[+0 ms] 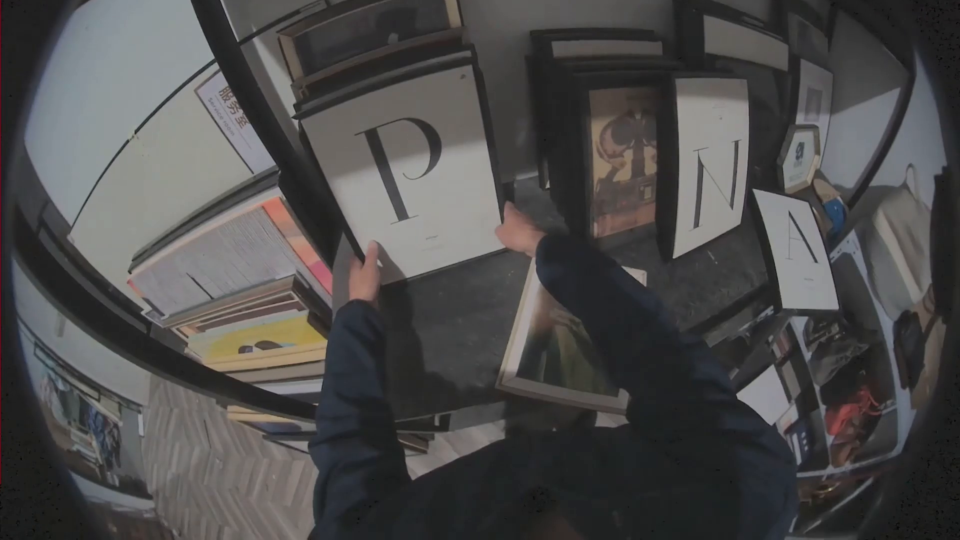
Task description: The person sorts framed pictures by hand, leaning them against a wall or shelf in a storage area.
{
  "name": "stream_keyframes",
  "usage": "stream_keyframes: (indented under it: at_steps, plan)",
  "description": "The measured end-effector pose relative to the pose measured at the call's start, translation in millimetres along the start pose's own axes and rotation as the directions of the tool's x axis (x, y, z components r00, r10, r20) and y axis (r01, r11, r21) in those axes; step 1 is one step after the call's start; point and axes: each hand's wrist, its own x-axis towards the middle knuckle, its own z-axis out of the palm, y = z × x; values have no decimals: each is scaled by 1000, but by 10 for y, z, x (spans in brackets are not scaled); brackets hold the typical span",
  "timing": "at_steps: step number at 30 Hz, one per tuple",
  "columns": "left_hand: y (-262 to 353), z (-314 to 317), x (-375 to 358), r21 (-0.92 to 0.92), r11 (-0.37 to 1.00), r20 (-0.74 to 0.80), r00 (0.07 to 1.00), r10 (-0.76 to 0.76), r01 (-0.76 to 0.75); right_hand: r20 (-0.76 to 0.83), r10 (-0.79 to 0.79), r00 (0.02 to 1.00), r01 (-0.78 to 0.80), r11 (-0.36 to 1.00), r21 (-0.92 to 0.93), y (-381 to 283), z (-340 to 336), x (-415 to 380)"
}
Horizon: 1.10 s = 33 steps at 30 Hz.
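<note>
"Left of the frame's centre, what have the hands got?"

"I see a white print (pixel 405 175) with a tall black P, held between them. The left hand (pixel 364 275) is at its lower left corner, thumb pointing up; the right hand (pixel 519 231) has it low on the right edge."

"How closed are they?"

"Each is closed on a side of the print (some fingers go out of sight, so from my distant seat I can't tell how tightly they curl)."

"Which way does it point?"

"Its face is turned to me, letter right way up. The long axis runs up the frame, with the top tipped a little toward the upper left. It stands before a stack of dark frames (pixel 375 28), bottom edge at the dark shelf (pixel 450 315); whether it touches, I can't tell."

"And around it?"

"At lower centre, a pale-framed picture (pixel 560 355) sits askew, partly hidden by the right sleeve (pixel 625 310). Right of centre I have a brown picture (pixel 624 165), then a print with an N (pixel 710 170) just beside it, and another lettered print (pixel 797 250) farther right."
</note>
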Motion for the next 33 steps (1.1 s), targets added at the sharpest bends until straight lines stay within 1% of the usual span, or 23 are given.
stream_keyframes:
  at_steps: [2,3,5,6,8,9,11,12,13,15,16,17,18,19,20,21,23,24,26,27,29,30,33]
  plan:
    - [73,-61,-90,30,999,40,999,-26,25,88,30,996,-32,999,22,-123,-69,-117]
    - [46,-112,-73,45,999,68,997,-28,25,98,49,994,-52,998,36,-154,-38,-118]
    - [-63,-69,124,135,991,5,1000,13,-13,1,-26,1000,26,1000,-17,-34,9,-6]
    - [-103,8,244,172,984,31,999,35,-40,-51,-14,999,13,1000,-16,30,-87,-66]
    - [-264,16,493,82,992,-61,993,98,-93,7,-128,992,128,991,-46,-30,-307,-385]
    - [-272,7,471,61,993,-77,992,104,-99,23,-146,989,147,988,-54,-34,-395,-537]
    - [-66,1,141,-73,983,-142,977,159,-170,-6,-305,952,305,952,-7,21,-604,-841]
    - [38,-10,-14,-108,977,-159,973,168,-187,-14,-343,939,343,939,1,88,-731,-955]
    - [136,13,-169,-109,962,-202,953,225,-250,-56,-460,886,463,886,36,232,-902,-1037]
    - [347,30,-478,-98,921,-298,894,333,-376,-146,-670,728,684,724,90,498,-1239,-1179]
    - [435,62,-606,-92,910,-324,876,357,-405,-168,-714,680,732,673,101,626,-1424,-1245]
    - [499,120,-710,-111,855,-298,838,458,-507,-370,-627,685,692,719,63,756,-1622,-1318]
    - [547,202,-799,-119,825,-286,815,504,-553,-464,-574,674,668,743,52,905,-1832,-1370]
    - [574,310,-872,-105,781,-231,779,582,-615,-572,-480,665,640,761,105,1074,-2055,-1405]
    - [600,433,-951,-96,733,-172,737,654,-673,-666,-373,646,614,773,162,1255,-2289,-1438]
    - [630,594,-1078,-90,711,-142,715,684,-698,-704,-315,637,599,777,195,1481,-2510,-1432]
    - [716,999,-1426,-114,699,64,696,715,-706,-828,-68,557,563,763,316,2002,-2954,-1338]
    - [729,1199,-1592,-117,699,114,690,715,-706,-844,-4,536,555,755,349,2256,-3134,-1309]
    - [760,1648,-1889,-72,728,397,650,647,-681,-835,148,529,310,883,353,2771,-3464,-1242]
    - [780,1885,-2012,-55,735,461,636,619,-676,-831,183,525,246,902,354,2951,-3598,-1209]
    - [799,2354,-2225,-23,792,683,569,458,-610,-762,233,604,66,938,340,3167,-3771,-1183]
    - [803,2574,-2323,-6,808,728,551,407,-590,-739,247,627,19,943,332,3264,-3826,-1168]
    - [855,3187,-2545,54,844,792,538,289,-533,-662,276,697,-26,932,362,3458,-3937,-1097]
